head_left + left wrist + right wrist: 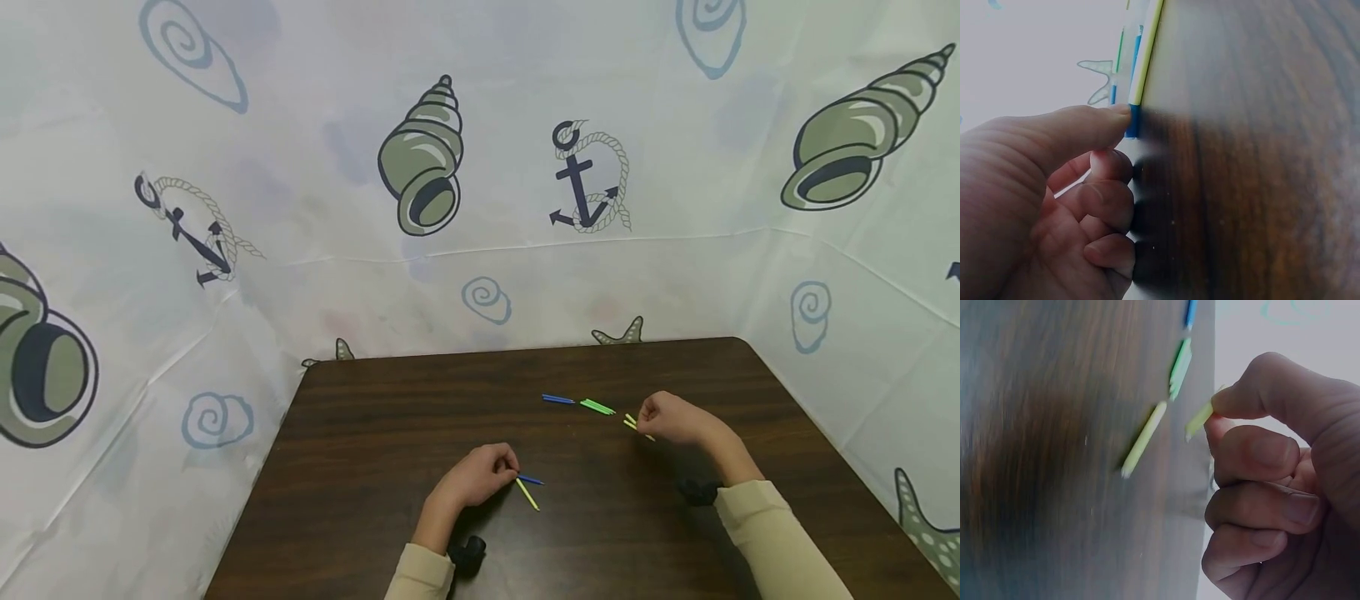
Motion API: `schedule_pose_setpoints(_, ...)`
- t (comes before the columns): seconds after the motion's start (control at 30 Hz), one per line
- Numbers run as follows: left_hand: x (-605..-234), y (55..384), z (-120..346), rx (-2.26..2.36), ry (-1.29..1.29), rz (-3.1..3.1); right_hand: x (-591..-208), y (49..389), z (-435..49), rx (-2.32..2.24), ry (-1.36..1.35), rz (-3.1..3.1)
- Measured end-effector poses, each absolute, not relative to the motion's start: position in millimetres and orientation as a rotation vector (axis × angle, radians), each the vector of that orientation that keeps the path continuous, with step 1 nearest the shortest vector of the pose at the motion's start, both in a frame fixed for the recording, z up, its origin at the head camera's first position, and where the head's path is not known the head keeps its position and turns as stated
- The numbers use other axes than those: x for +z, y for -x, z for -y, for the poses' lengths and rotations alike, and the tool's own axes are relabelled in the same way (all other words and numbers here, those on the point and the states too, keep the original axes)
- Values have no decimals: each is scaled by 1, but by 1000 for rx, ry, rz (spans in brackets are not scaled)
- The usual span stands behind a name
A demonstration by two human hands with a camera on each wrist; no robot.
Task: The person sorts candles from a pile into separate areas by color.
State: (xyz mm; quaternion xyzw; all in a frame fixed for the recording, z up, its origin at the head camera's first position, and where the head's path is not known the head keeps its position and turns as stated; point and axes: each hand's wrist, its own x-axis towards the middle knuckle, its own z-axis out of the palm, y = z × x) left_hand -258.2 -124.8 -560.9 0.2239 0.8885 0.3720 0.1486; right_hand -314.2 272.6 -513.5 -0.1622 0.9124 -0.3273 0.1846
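Observation:
My left hand [480,477] is low over the table, thumb and forefinger together at the near end of a thin blue stick [532,480]. In the left wrist view the thumb tip lies on that blue stick [1134,128], and a yellow stick [1147,56] crosses over it; the forefinger is hidden. My right hand [675,418] pinches a short yellow stick [1199,422] between thumb and forefinger, its other fingers curled. Another yellow stick [1144,439] lies on the table beside it.
A bunch of green sticks [597,407] and some blue sticks [558,399] lie in a row to the left of the right hand. The dark wooden table [375,417] meets a white sheet [315,292] printed with shells and anchors at its back and sides.

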Motion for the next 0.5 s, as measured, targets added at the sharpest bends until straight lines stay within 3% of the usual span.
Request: schedule_pose_setpoints(0.5, -561, 257, 124, 1073, -640, -2568, -533, 331, -287, -816, 392, -2636)
